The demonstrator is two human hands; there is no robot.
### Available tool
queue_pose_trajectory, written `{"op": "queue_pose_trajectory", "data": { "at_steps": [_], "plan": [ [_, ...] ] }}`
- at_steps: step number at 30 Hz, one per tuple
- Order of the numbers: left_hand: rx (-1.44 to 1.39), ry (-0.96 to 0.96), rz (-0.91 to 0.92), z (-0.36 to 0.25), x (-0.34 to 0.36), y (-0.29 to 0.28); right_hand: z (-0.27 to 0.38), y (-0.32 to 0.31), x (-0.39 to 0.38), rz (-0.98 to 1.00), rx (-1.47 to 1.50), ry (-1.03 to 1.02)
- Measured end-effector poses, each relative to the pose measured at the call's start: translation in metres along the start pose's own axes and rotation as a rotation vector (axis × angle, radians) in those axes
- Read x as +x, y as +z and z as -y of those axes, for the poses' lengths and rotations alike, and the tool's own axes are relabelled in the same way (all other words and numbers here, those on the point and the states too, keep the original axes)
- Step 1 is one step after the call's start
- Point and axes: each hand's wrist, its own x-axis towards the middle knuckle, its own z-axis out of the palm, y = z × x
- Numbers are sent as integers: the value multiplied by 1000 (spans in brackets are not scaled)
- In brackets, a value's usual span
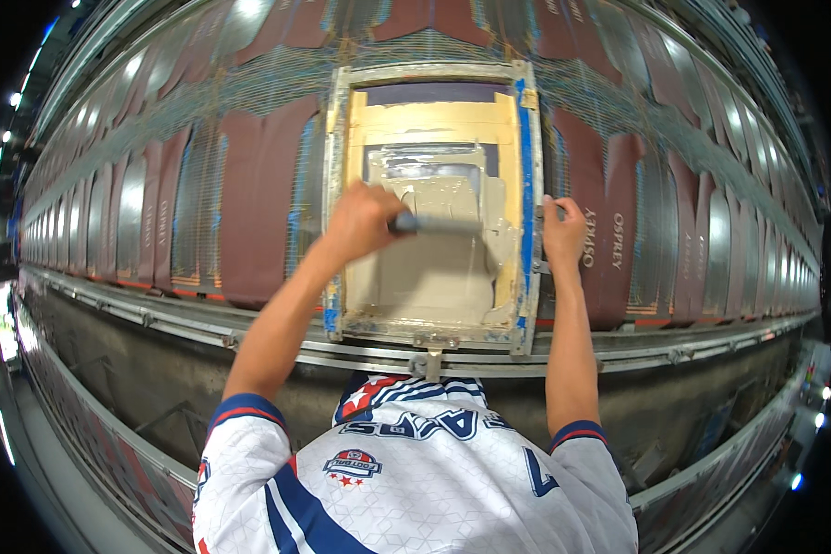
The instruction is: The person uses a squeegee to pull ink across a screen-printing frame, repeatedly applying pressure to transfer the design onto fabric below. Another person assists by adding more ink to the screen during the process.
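Note:
A screen-printing frame with a worn metal rim lies flat in front of me, edged inside with yellow and blue tape. Thick beige ink covers much of its mesh. My left hand is closed on one end of a squeegee, a dark-handled bar that reaches rightward across the ink and is slightly blurred. At the frame's right edge, my right hand has its fingers curled against the rim; its fingertips are partly hidden.
Rows of maroon cut panels lie on the long printing table to both sides and beyond the frame, some with pale printing. A metal rail runs along the table's near edge, with a clamp below the frame.

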Motion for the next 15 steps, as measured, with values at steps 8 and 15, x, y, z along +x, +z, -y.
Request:
{"op": "queue_pose_trajectory", "data": {
  "at_steps": [8, 15],
  "plan": [
    [55, -268, 220, -107, -82, 12, -25, 19, -13, 60, 263, -38],
    [205, -210, 228, -123, -91, 13, -42, 32, -17, 110, 306, 34]
  ]
}}
